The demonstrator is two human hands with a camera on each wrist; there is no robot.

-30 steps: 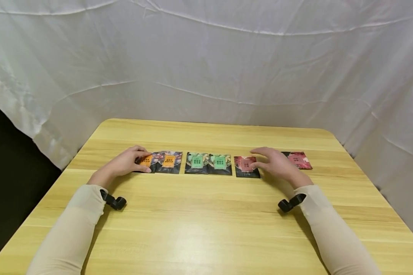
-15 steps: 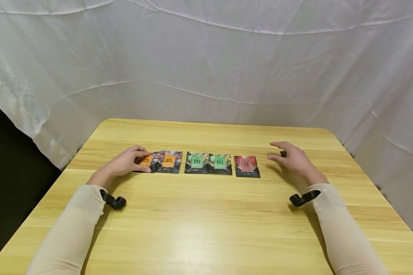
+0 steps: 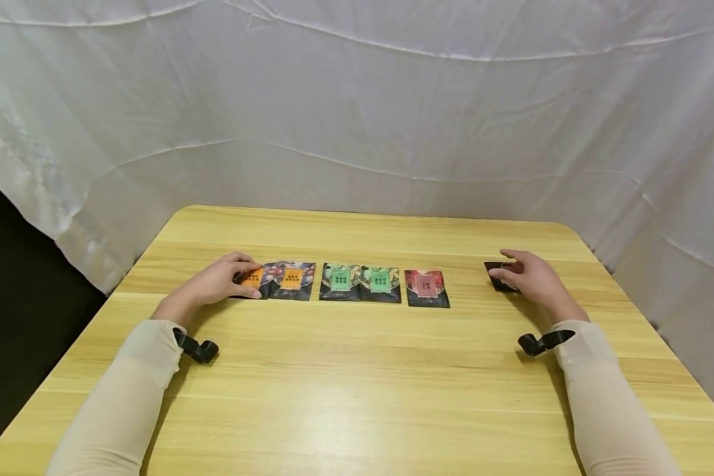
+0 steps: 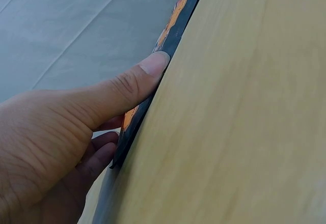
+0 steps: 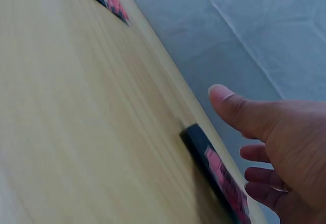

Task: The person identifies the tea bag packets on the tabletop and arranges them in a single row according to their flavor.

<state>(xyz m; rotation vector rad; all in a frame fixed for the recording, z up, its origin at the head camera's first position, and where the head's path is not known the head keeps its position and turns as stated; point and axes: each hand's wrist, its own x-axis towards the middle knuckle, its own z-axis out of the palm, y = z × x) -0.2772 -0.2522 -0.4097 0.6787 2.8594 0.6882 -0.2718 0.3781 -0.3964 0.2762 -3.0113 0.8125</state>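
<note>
My left hand (image 3: 217,283) holds the leftmost orange-labelled sachet (image 3: 253,277) at its edges, thumb on the near side. In the left wrist view that thumb lies along the dark edge of the sachet (image 4: 133,123), other fingers curled at its end. Another orange-labelled sachet (image 3: 293,280) adjoins it. Over at the right, my right hand (image 3: 538,281) hovers above a red-and-black sachet (image 3: 495,270), mostly hidden from the head view. The right wrist view has the thumb apart from this sachet (image 5: 219,173), fingers loosely bent. One more red-labelled sachet (image 3: 427,288) lies to its left.
Two green-labelled sachets (image 3: 340,281) lie side by side in the middle of the row. The wooden table (image 3: 345,383) reaches back to a pale cloth (image 3: 357,119). Each wrist carries a small black camera (image 3: 538,342).
My right hand has moved right, from the red-labelled sachet in the row to over the one at the far right. The left hand stays where it was.
</note>
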